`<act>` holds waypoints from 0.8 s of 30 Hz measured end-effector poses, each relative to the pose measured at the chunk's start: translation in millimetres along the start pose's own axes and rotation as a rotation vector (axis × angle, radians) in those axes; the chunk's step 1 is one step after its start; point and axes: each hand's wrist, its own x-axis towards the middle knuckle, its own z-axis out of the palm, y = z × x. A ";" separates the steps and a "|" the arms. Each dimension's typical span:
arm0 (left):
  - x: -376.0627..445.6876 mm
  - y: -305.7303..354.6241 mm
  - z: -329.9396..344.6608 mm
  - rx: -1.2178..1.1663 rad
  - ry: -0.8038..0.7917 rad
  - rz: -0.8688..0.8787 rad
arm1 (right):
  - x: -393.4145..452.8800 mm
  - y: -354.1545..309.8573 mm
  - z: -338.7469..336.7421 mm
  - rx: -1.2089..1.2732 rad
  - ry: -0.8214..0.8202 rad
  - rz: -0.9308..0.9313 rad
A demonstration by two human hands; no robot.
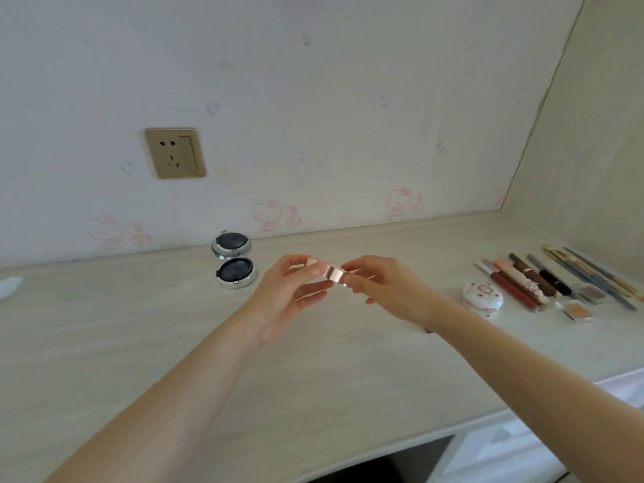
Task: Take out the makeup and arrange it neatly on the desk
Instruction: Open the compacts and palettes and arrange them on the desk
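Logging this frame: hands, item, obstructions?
Left hand and right hand both pinch pink lipstick case above desk. Nothing blocking.

Two bare forearms, no sleeves; left hand (292, 294) and right hand (386, 291) without rings or watch.

The desk (146, 346) looks like pale wood-grain laminate, matt and smooth. The small case (329, 271) held between both hands has a glossy, mirror-like rose-gold finish — metal or metallised plastic, hard to tell. Two round compacts (237, 272) show shiny chrome rims around dull black tops. The white jar (482, 297) looks glazed and glossy. The wall socket (175, 153) has a satin gold face — the wallpaper (313, 99) is matt
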 end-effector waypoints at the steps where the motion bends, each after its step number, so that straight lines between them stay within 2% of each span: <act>1: -6.0 -0.9 -6.6 0.009 0.015 -0.009 | -0.9 -1.3 8.4 0.015 -0.011 0.005; 6: -32.0 -5.1 -32.2 0.067 0.070 -0.005 | -5.2 -5.4 46.6 0.085 -0.015 0.023; 9: -41.1 -7.7 -39.5 0.017 0.092 0.005 | -9.6 -7.9 66.6 0.245 -0.032 0.038; 13: -47.2 -13.9 -45.7 -0.090 0.091 0.013 | -15.2 -11.3 85.5 0.339 0.041 0.050; 18: -51.5 -20.9 -48.0 -0.118 0.016 0.083 | -20.3 -12.7 94.5 0.277 0.123 0.023; 24: -54.4 -20.2 -52.7 -0.047 0.005 0.175 | -22.4 -21.5 87.2 0.164 -0.032 -0.012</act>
